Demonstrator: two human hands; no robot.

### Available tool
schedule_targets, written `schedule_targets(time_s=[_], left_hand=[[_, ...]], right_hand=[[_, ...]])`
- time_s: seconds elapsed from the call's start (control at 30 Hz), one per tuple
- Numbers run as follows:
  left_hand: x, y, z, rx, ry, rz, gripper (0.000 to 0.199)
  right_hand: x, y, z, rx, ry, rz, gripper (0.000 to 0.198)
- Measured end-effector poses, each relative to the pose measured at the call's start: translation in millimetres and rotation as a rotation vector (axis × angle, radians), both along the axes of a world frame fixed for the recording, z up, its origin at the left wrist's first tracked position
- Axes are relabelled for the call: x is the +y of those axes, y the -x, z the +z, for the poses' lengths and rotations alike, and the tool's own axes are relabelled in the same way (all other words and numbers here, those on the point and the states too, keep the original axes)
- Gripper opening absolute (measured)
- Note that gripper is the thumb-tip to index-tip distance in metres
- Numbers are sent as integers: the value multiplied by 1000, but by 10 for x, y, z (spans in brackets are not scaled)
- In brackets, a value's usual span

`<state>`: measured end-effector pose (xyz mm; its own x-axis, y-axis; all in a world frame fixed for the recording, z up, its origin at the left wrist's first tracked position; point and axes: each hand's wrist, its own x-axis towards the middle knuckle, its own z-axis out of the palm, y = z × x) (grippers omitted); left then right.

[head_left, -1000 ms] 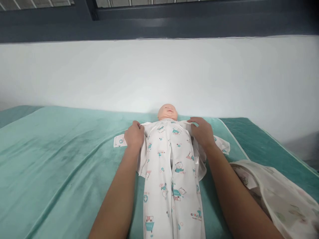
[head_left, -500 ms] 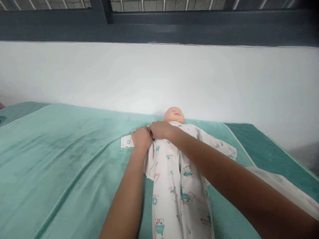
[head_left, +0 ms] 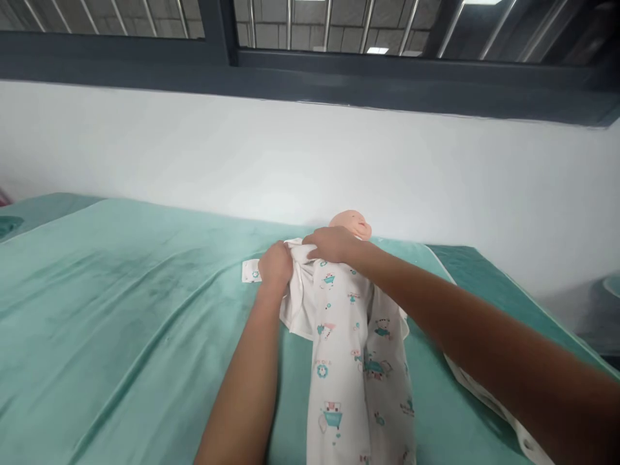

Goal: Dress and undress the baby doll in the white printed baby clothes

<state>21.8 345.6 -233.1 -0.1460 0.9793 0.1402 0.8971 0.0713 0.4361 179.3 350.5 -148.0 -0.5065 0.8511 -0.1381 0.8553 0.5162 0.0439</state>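
A baby doll (head_left: 352, 223) lies on its back near the wall, its head turned to the right. White printed baby clothes (head_left: 334, 361) cover its body and run toward me. My left hand (head_left: 276, 266) is wrapped round the left sleeve, whose cuff (head_left: 250, 271) sticks out beyond the fist. At the doll's shoulder, my right hand (head_left: 332, 244) pinches the clothes' upper edge, with white cloth bunched between both hands. The doll's arm and my right fingertips are partly hidden.
A green sheet (head_left: 145, 310) with a few creases covers the bed. Behind it stands a white wall (head_left: 271, 155) below a dark window frame (head_left: 300, 81). More white cloth (head_left: 484, 387) lies at the right, partly under my right forearm.
My right hand has drawn away from my left, pulling the clothes to the right. The doll's head and body have tipped rightward. My left hand keeps its hold on the sleeve.
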Motion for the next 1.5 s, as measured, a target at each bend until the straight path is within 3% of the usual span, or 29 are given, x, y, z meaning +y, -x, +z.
schedule_targets(time_s=[0.33,0.43,0.57,0.73,0.83,0.93,1.03,1.13,1.3,1.4,1.5], left_hand=[[-192,168,-145,-39,53,20,29],[-252,163,-160,-43,19,35,30],[-292,104,-170,86,-168,34,41],[-289,9,-205,252,-256,-151,42],[-277,-37,-233,263,-252,-237,42],[-271,-56,-248,304,-244,-186,33],[-270,-33,-242,345,-228,-123,30],[-267,5,-234,363,-209,-75,32],[-263,-7,-229,318,-196,-49,38],[-328,-84,-128,180,-249,-86,51],[-478,-259,120,-51,-352,-257,55]], right_hand=[[-229,-362,170,72,-169,-107,30],[-252,-321,118,107,-155,-94,31],[-203,-114,-29,100,-96,-80,32],[-138,107,-178,123,-46,-68,34],[-170,45,-191,247,-62,-63,32],[-264,-204,-214,464,-95,-88,34],[-393,-598,-378,744,-192,-231,35],[-538,-1022,-728,935,-315,-481,40],[-750,-1422,-1290,696,-496,-414,46],[-777,-1456,-1355,594,-552,-440,51],[-736,-1473,-1294,665,-565,-560,50]])
